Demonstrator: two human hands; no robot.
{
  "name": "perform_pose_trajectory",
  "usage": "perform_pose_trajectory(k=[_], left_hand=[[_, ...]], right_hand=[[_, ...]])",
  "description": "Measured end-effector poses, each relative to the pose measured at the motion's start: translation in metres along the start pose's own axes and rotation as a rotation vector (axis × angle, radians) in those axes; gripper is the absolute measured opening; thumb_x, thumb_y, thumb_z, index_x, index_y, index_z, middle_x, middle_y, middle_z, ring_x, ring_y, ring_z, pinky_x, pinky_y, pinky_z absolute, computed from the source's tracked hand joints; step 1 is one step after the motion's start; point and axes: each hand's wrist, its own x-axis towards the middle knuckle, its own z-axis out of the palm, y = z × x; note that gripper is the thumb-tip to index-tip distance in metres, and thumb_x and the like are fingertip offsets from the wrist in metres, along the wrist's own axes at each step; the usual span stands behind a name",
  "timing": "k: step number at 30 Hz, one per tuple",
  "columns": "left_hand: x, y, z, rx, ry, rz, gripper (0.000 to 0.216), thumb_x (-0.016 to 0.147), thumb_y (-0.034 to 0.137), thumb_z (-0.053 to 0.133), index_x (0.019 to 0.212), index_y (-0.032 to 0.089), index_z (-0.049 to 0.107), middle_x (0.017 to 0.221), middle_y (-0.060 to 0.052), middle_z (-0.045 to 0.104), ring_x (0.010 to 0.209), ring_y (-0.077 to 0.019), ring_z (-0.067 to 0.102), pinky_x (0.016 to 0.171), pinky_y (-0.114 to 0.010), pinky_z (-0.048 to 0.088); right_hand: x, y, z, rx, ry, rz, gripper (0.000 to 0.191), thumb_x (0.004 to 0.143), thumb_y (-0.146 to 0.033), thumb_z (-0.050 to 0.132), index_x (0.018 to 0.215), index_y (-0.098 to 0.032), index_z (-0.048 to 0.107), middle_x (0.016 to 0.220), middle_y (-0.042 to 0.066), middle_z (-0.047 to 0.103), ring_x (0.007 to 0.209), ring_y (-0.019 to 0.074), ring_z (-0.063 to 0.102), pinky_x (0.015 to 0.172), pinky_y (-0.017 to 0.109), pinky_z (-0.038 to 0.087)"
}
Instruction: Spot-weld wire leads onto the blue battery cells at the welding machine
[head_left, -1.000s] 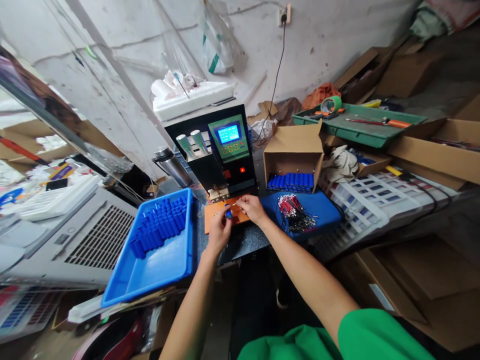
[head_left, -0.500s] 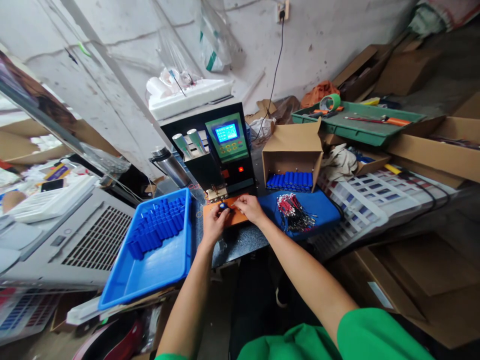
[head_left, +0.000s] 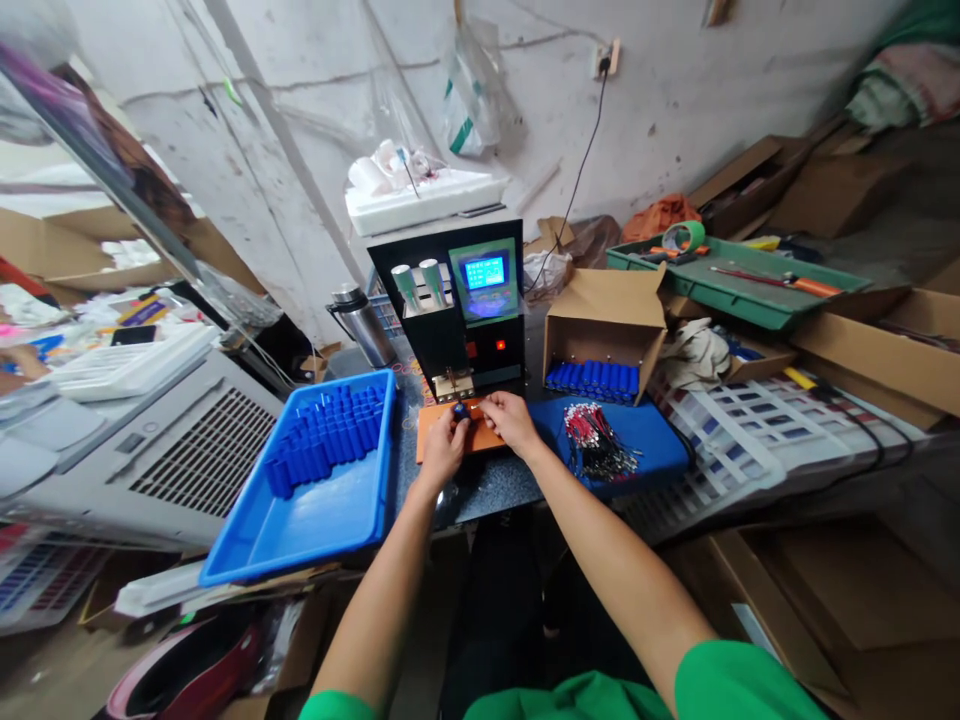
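My left hand (head_left: 445, 445) is closed around a blue battery cell (head_left: 460, 411), its end turned up, low over the orange block (head_left: 431, 413). My right hand (head_left: 510, 420) is beside it on the right, thumb and forefinger pinching a small thin pale piece (head_left: 475, 406) that points at the cell; its exact kind is too small to make out. Just behind the cell are the copper-coloured electrodes (head_left: 452, 383) of a black spot welder (head_left: 484, 358) with a lit blue screen. Whether the cell touches the electrodes I cannot tell.
On the left, a blue tray (head_left: 389, 450) holds rows of blue cells. On the right, a bundle of red and black wires (head_left: 596, 440) lies on a blue pad (head_left: 660, 445), before a cardboard box (head_left: 604, 300) of blue cells. A steel flask (head_left: 365, 325) stands behind the tray.
The camera view has swung left, so the scene sits further right. Both hands stay over the orange block, with the cell a little closer in line with the electrodes.
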Motion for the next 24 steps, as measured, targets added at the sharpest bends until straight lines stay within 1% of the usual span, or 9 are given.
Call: perform_pose_trajectory(k=[4,7,9,17,21,24], left_hand=[[-0.003,0.004,0.000,0.124,-0.022,0.013,0.025,0.091,0.031,0.050,0.109,0.018,0.062,0.091,-0.007,0.070,0.079,-0.0193,0.064,0.072,-0.029,0.047],[-0.003,0.004,0.000,0.174,-0.001,0.001,0.024,0.091,0.031,0.050,0.108,0.018,0.063,0.086,-0.006,0.069,0.075,-0.0188,0.063,0.069,-0.029,0.046],[-0.004,0.003,0.001,0.186,0.011,-0.001,0.023,0.090,0.031,0.052,0.106,0.018,0.063,0.083,-0.006,0.069,0.073,-0.0188,0.062,0.069,-0.029,0.046],[-0.004,0.005,0.000,0.262,-0.004,0.016,0.023,0.091,0.027,0.049,0.107,0.018,0.063,0.086,-0.007,0.070,0.073,-0.0193,0.062,0.068,-0.030,0.044],[-0.004,0.007,0.000,0.254,-0.012,0.032,0.023,0.092,0.026,0.048,0.108,0.017,0.062,0.089,-0.008,0.070,0.077,-0.0200,0.063,0.070,-0.030,0.045],[-0.003,0.007,0.000,0.269,-0.013,0.035,0.022,0.092,0.026,0.048,0.107,0.017,0.062,0.087,-0.008,0.070,0.075,-0.0200,0.063,0.069,-0.030,0.044]], right_hand=[[-0.001,-0.009,0.006,-0.006,0.007,0.019,0.026,0.071,-0.042,0.063,0.065,-0.018,0.055,0.048,-0.005,0.051,0.041,0.0074,0.041,0.041,0.018,0.031],[0.001,-0.010,0.010,-0.021,0.003,0.022,0.023,0.070,-0.041,0.061,0.066,-0.018,0.057,0.047,-0.006,0.051,0.041,0.0078,0.042,0.041,0.019,0.032],[0.003,-0.009,0.012,-0.041,-0.003,0.019,0.021,0.070,-0.039,0.060,0.065,-0.019,0.057,0.046,-0.006,0.051,0.041,0.0085,0.044,0.042,0.019,0.033],[0.008,0.001,0.019,-0.123,0.021,-0.005,0.021,0.073,-0.036,0.061,0.063,-0.018,0.057,0.046,-0.005,0.054,0.044,0.0105,0.051,0.044,0.019,0.038],[0.008,0.001,0.022,-0.113,0.033,0.022,0.020,0.072,-0.034,0.062,0.064,-0.017,0.057,0.046,-0.004,0.055,0.042,0.0101,0.051,0.042,0.018,0.039],[0.006,-0.003,0.023,-0.091,0.035,0.063,0.018,0.072,-0.033,0.062,0.064,-0.017,0.057,0.046,-0.005,0.055,0.039,0.0094,0.049,0.039,0.018,0.039]])
